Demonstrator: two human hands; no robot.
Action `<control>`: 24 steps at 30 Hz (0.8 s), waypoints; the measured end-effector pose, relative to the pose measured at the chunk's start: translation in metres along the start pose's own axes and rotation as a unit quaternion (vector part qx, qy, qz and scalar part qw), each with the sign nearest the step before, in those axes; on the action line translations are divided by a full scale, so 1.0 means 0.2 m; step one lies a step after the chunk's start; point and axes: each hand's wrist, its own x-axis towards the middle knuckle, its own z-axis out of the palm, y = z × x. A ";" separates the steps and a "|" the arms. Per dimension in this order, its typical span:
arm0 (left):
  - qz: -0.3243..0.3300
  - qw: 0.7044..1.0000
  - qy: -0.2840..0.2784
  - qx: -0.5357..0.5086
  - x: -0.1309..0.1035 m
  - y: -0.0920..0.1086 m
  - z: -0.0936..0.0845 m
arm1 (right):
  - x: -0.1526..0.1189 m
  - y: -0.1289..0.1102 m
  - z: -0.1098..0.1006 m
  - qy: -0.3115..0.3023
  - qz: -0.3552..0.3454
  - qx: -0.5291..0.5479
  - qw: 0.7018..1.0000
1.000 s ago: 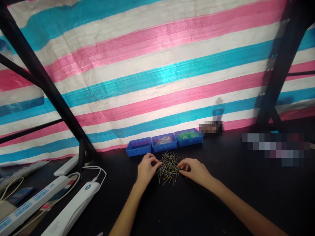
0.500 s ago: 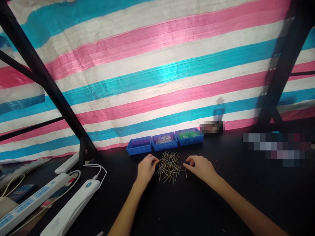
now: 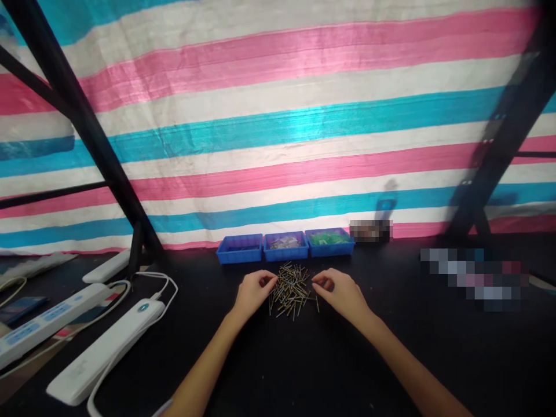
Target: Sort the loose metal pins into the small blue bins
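Observation:
A loose pile of thin metal pins (image 3: 292, 291), some brass-coloured and some dark, lies on the black table (image 3: 278, 359). My left hand (image 3: 256, 291) is at the pile's left edge, thumb and fingertips pinched together; whatever is between them is too small to make out. On the right side, my right hand (image 3: 336, 289) is curled with thumb and forefinger close together, near one pin lying apart from the heap. Its fingertips are too small to show whether they hold anything. Behind the pile stand three blue trays: one with dark contents (image 3: 240, 256), one with clear pieces (image 3: 285, 253), one with green pieces (image 3: 330, 250).
White power strips (image 3: 104, 353) with cables lie at the left, beside a dark flat device (image 3: 21, 310). Black metal posts (image 3: 104, 156) rise at both sides before a striped sheet (image 3: 278, 127). Blurred-out items (image 3: 475, 278) lie at the right.
The camera view has shifted and levelled. Both hands remain beside the pile in much the same pinched poses, with the right hand's fingertips slightly raised.

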 end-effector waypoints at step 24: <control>0.042 0.999 -0.009 0.023 -0.03 0.06 -0.03 | 0.02 0.11 0.08 -0.062 0.025 0.039 0.997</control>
